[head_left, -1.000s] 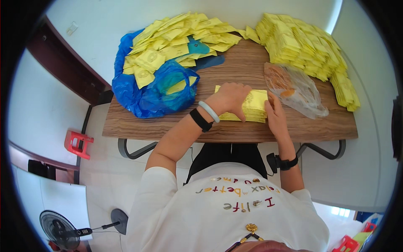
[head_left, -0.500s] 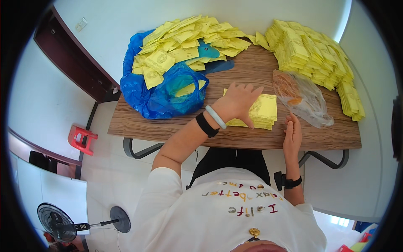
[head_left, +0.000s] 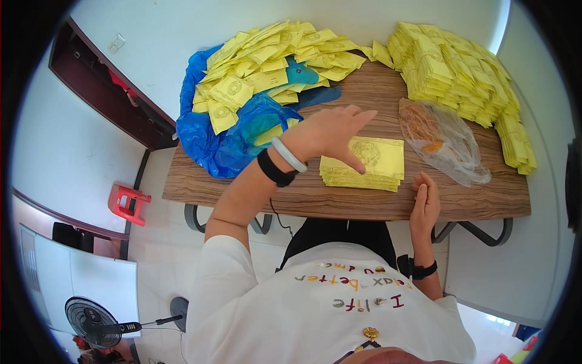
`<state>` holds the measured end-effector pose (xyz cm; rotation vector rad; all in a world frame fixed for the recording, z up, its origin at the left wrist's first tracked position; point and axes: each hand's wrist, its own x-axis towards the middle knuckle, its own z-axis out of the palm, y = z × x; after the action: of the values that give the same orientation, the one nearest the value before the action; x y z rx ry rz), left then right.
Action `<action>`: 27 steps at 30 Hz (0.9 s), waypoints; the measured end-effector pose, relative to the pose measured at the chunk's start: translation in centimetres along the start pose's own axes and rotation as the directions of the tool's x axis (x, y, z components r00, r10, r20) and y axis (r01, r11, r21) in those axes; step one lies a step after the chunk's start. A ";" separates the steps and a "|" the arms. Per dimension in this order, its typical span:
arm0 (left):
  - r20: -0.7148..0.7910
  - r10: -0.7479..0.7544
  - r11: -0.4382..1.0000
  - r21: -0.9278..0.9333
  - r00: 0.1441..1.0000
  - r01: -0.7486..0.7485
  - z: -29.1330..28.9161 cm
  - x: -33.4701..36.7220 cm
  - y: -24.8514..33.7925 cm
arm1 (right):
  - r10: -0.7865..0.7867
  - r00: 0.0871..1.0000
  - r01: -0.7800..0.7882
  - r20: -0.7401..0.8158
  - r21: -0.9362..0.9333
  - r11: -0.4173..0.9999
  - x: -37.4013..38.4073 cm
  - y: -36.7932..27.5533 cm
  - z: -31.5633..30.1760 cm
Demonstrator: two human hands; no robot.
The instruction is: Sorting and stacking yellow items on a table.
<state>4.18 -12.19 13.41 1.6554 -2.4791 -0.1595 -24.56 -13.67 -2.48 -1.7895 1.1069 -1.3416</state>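
Behind the stack of yellow packets [head_left: 384, 159], a lane of bare table [head_left: 367, 91] is offered, though its far end is closed off by the loose pile [head_left: 267, 64] and the bundled pile [head_left: 454, 73]. Rightward passage is hindered by the clear plastic bag [head_left: 458, 148], spread just beside the stack. The gap toward the blue bag [head_left: 200, 145] is crossed by the left hand [head_left: 327, 132]. Along the front edge, a narrow strip is open, flanked by the right hand [head_left: 425, 203].

Left hand [head_left: 326, 133]: palm down, thumb [head_left: 355, 161] spread from fingers [head_left: 362, 117]
Left forearm [head_left: 235, 206]: slanting inward
Right hand [head_left: 426, 205]: turned inward, fingers together, loosely bent
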 end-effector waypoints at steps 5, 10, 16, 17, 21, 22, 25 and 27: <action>0.063 -0.074 0.997 -0.009 0.995 0.075 -2.2 -0.3 -3.6 | 0.025 1.000 -0.025 -0.014 0.034 0.999 0.0 -0.5 -0.1; 0.006 -0.157 0.987 0.047 0.988 0.157 -2.7 -0.7 -11.4 | 0.024 1.000 -0.024 0.012 0.031 0.999 0.1 -0.5 -0.1; -0.283 -0.359 0.775 0.440 0.890 0.453 -3.6 -0.3 -19.0 | 0.079 0.997 -0.079 0.018 0.023 0.997 0.2 -0.5 0.1; -0.366 -0.356 0.720 0.479 0.860 0.502 -3.6 0.0 -20.0 | 0.093 0.995 -0.093 0.022 0.018 0.996 0.3 -0.5 0.1; -0.352 -0.321 0.635 0.609 0.879 0.476 -3.0 1.6 -23.7 | 0.088 0.995 -0.086 0.037 -0.045 0.995 0.4 -0.4 0.1; -0.305 -0.313 0.617 0.654 0.900 0.437 -2.9 2.0 -24.6 | 0.089 0.996 -0.087 0.030 -0.050 0.995 0.5 -0.4 0.2; -0.323 -0.346 0.601 0.644 0.881 0.473 -2.4 3.0 -26.2 | 0.063 0.997 -0.060 0.037 -0.087 0.994 0.7 -0.5 0.3; -0.326 -0.362 0.598 0.637 0.873 0.486 -2.1 3.4 -27.2 | 0.068 0.997 -0.064 0.034 -0.106 0.992 0.7 -0.6 0.3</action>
<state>27.99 -25.79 10.96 2.4049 -2.0583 0.9755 -24.04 -14.02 -1.71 -1.8281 1.2259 -1.2266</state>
